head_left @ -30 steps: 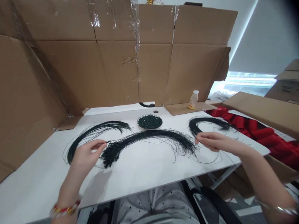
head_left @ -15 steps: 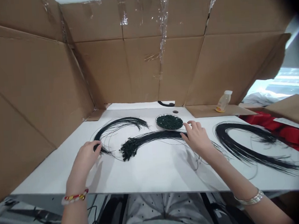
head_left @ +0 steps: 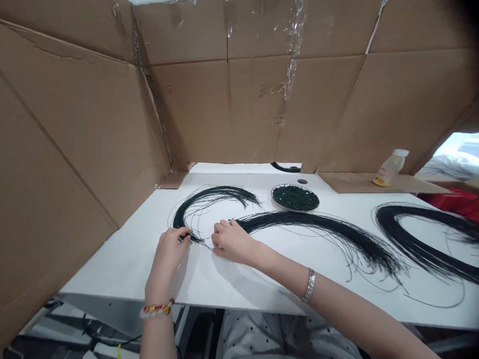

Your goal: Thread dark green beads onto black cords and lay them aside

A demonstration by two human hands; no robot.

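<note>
My left hand (head_left: pixel 168 259) rests on the white board (head_left: pixel 123 278), its fingertips at the gathered end of an arched bundle of thin black cords (head_left: pixel 208 199). My right hand (head_left: pixel 231 242) lies curled just to the right, over the near end of a longer bundle of black cords (head_left: pixel 320 227). The knotted end of that bundle is hidden under my palm and fingers, so I cannot tell if they grip it. A third black bundle (head_left: pixel 428 237) loops across the board at the right, away from both hands.
A plate (head_left: pixel 295 209) of small dark green pieces stands behind my hands. Cardboard sheets (head_left: pixel 72 136) wall the back and left. A plastic bottle (head_left: pixel 389 168) stands on a cardboard flap (head_left: pixel 358 182) at the back right, with red material (head_left: pixel 467 207) beyond.
My right hand has moved left along the middle bundle to its knotted end, now covered. My left hand stays at the left bundle's end. The view has swung, showing more of the right bundle.
</note>
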